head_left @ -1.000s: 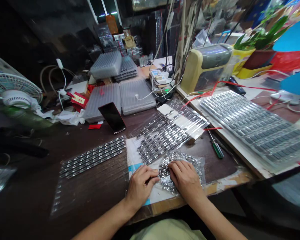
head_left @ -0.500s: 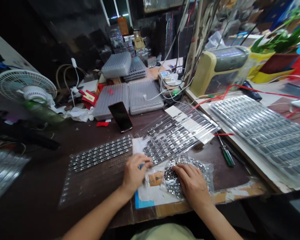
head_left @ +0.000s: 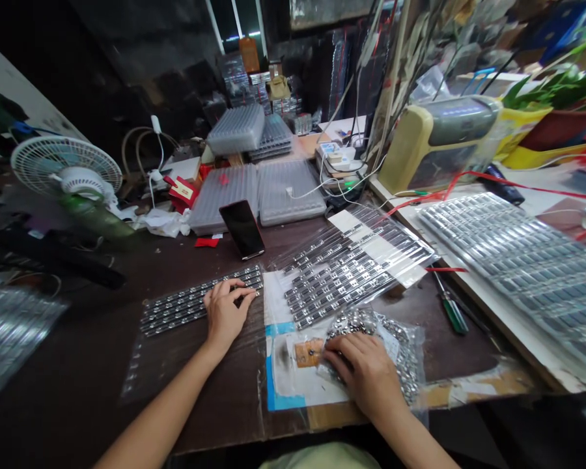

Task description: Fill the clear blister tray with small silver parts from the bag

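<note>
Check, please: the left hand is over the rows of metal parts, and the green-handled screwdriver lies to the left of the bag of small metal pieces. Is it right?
Not quite: the head view shows the green-handled screwdriver to the right of the bag. The left hand is indeed over the rows of metal parts.

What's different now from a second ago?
The left hand moved from beside the bag of metal parts leftward to the dark strips, uncovering an orange piece; its grip is unclear. The right hand stays at the bag; phone and screwdriver haven't moved.
</note>
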`<state>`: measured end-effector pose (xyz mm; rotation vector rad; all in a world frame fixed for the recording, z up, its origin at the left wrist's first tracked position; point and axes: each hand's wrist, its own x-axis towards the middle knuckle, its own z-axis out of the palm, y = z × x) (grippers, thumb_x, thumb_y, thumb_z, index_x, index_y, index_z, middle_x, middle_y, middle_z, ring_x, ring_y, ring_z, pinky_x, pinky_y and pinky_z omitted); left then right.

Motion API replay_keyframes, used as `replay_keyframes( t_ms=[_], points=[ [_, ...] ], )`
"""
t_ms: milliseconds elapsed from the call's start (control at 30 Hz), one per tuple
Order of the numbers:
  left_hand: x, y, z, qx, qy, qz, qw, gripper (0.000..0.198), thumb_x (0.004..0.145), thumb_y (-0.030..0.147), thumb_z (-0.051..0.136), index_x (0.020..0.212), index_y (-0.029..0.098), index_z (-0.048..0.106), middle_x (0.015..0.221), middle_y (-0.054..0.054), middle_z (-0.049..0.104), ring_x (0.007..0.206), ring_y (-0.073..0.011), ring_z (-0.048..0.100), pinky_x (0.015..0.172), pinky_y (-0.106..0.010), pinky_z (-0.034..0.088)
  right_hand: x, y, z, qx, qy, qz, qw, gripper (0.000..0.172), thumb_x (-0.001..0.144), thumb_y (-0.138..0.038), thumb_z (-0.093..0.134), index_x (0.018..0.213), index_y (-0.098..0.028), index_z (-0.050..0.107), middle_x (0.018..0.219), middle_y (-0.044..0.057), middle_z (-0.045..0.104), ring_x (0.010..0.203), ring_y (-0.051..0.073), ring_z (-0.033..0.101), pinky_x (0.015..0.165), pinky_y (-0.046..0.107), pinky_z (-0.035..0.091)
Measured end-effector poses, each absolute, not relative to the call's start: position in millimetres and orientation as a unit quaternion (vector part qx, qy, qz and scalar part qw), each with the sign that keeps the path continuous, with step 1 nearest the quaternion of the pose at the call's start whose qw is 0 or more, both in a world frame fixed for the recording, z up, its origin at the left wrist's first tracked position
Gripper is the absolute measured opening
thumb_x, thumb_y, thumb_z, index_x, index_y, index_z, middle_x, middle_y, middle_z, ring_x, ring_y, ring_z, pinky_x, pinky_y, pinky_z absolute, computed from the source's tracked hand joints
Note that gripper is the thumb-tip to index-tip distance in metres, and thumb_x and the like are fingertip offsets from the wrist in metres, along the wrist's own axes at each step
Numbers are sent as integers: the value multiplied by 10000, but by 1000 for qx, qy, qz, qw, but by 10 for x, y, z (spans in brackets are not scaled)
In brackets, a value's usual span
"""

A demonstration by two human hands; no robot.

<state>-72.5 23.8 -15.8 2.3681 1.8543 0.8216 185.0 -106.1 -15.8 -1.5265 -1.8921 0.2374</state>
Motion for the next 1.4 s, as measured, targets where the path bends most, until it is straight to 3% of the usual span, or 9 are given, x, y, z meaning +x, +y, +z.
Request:
replay_keyframes(
  t_ms=[200, 467, 567, 667, 800, 900, 1100, 1233, 1400],
  points=[
    [-640, 285, -28, 784, 565, 259, 8, 99, 813, 298, 620, 836, 275, 713, 996, -33, 656, 954, -252, 572, 925, -445, 303, 1647, -1055, -222, -589, -723, 100, 346, 103, 871, -272, 576, 811, -272, 659, 793, -29, 653, 761, 133, 533, 744, 301, 331],
    [125, 748, 88, 796, 525, 259, 153, 57, 778, 250, 648, 753, 225, 693, 836, -41, 719, 863, -237, 618, 898, -412, 342, 1588, -1041, -256, -601, -714, 89, 348, 80, 820, -250, 646, 827, -322, 682, 782, -44, 640, 764, 135, 517, 730, 299, 324],
    [127, 774, 130, 778, 530, 279, 189, 59, 766, 209, 640, 716, 204, 671, 774, -40, 713, 805, -222, 634, 847, -379, 395, 1567, -1036, -259, -597, -727, 67, 332, 86, 822, -257, 643, 833, -329, 689, 784, -36, 631, 766, 135, 515, 732, 298, 328],
    [-65, 605, 159, 756, 531, 305, 231, 89, 803, 201, 575, 833, 184, 657, 805, -38, 705, 760, -186, 653, 720, -298, 457, 1644, -1043, -276, -587, -749, 31, 305, 138, 851, -260, 594, 940, -323, 679, 879, -19, 647, 816, 153, 525, 749, 304, 345],
    [-351, 131, 69, 684, 496, 305, 440, 277, 865, 285, 461, 1073, 171, 605, 736, -12, 656, 568, -131, 617, 529, -226, 455, 1925, -1077, -326, -574, -773, -85, 258, 375, 867, -105, 454, 1177, -271, 585, 1144, 4, 630, 1015, 203, 507, 843, 331, 348],
    [-416, -230, -64, 622, 475, 290, 551, 301, 839, 337, 496, 1032, 151, 634, 672, 2, 611, 510, -112, 562, 509, -222, 445, 2094, -1108, -370, -567, -783, -138, 214, 443, 833, -29, 406, 1175, -252, 578, 1166, 15, 622, 1042, 212, 507, 867, 337, 342],
    [-207, -541, -149, 668, 510, 320, 438, 155, 760, 194, 606, 877, 155, 701, 764, -34, 664, 672, -151, 597, 609, -242, 452, 2076, -1094, -390, -599, -764, -98, 221, 201, 912, -192, 436, 910, -227, 634, 824, 27, 643, 767, 177, 555, 726, 309, 379],
    [-87, -613, -134, 715, 480, 334, 384, 130, 756, 163, 641, 836, 203, 736, 847, -38, 680, 788, -172, 624, 721, -267, 472, 2047, -1069, -393, -596, -741, -92, 295, 220, 931, -306, 440, 928, -232, 647, 878, 42, 649, 805, 167, 571, 748, 302, 410],
    [-29, -718, -156, 743, 477, 321, 344, 152, 780, 157, 647, 849, 252, 743, 853, -17, 678, 826, -171, 625, 771, -277, 464, 2052, -1069, -391, -596, -719, -54, 354, 207, 920, -302, 451, 983, -230, 635, 905, 52, 637, 836, 177, 565, 764, 319, 455]
  ],
)
